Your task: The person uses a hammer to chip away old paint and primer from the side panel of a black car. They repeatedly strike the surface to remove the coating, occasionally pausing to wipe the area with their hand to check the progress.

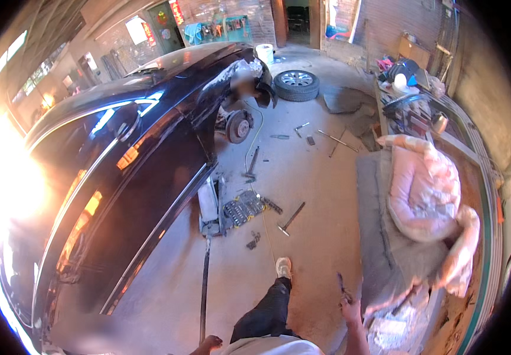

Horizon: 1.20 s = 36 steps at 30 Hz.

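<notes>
My right hand is closed round a slim tool with a dark purplish end pointing away from me; its exact kind is too small to make out. At the lower edge, my left hand hangs beside the long dark handle of a floor jack, apart from it as far as I can see. Its fingers are too small and cut off to read. On my left stands a dark car with its front wheel off, the brake disc bare.
A socket set lies beside the jack, a hammer right of it. Farther off are a wheel, a cross wrench and a white bucket. A pink quilt covers a bench along the right.
</notes>
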{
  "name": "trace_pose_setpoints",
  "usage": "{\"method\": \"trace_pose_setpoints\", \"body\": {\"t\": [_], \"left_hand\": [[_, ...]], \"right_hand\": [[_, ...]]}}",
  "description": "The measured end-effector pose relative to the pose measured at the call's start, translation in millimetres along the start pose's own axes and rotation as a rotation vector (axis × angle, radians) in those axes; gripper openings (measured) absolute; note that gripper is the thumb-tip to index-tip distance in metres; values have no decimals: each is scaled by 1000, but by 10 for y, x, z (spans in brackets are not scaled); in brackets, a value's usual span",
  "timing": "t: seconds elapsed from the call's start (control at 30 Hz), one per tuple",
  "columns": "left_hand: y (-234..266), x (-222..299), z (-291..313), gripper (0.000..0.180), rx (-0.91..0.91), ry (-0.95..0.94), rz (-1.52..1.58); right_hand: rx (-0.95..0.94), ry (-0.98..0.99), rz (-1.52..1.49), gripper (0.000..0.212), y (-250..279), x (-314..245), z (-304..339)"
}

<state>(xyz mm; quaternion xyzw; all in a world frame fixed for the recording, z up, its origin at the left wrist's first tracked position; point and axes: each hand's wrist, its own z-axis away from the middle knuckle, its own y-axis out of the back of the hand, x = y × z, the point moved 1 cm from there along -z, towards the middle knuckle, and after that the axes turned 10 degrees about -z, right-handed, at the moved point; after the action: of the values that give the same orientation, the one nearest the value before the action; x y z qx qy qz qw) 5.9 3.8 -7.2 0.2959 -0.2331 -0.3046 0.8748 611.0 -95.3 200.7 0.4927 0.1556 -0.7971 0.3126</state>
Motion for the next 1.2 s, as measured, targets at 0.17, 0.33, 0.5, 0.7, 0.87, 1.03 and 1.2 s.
{"method": "trace_pose_setpoints", "body": {"t": [0.17, 0.33, 0.5, 0.7, 0.87, 1.03, 1.2], "left_hand": [[1393, -328, -1303, 26, 77, 256, 270], [4498, -475, -2672, 36, 250, 289, 362], [7346, -517, -3035, 24, 637, 318, 385], [9136, -1157, -3998, 20, 906, 264, 317], [10662, -1358, -4434, 19, 943, 397, 178], [12127, -1513, -4563, 20, 1097, 354, -15], [13456, -2129, -5017, 38, 1243, 409, -238]], "right_hand": [[-32, 30, -43, 15, -1038, -1236, -1057], [-72, 84, 76, 28, -1246, -1769, -2128], [-43, 244, -19, 28, -1812, -2732, -3236], [-155, 183, -27, 34, -2385, -3400, -4993], [-243, 400, 143, 31, -3107, -4238, -6402], [-315, 354, 223, 29, -4326, -5622, -7158], [-391, 407, -28, 28, -5947, -6327, -7750]]}}
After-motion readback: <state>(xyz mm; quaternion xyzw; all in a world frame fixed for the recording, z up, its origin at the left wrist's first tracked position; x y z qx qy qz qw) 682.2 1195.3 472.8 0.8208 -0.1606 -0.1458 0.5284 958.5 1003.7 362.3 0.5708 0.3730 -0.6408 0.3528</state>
